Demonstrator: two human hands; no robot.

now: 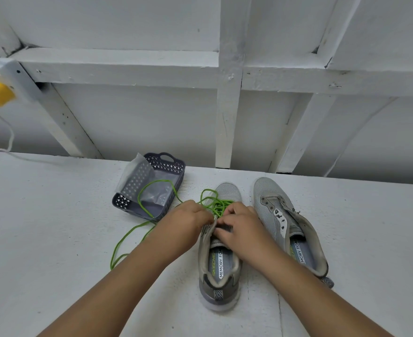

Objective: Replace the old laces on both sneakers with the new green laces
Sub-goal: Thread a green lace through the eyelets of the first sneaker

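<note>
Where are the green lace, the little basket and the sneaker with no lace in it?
green lace (127, 235): head view, on the loose loop lying on the table.
basket (174, 166): head view, on its far rim.
unlaced sneaker (267, 190): head view, on its toe.

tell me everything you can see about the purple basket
The purple basket is a small rectangular plastic tray with diamond-perforated walls and a handle cutout at its far end. It sits on the white table, left of the sneakers. A clear plastic bag lies inside it, and white paper drapes over its left wall. A loop of green lace crosses into it.
</note>
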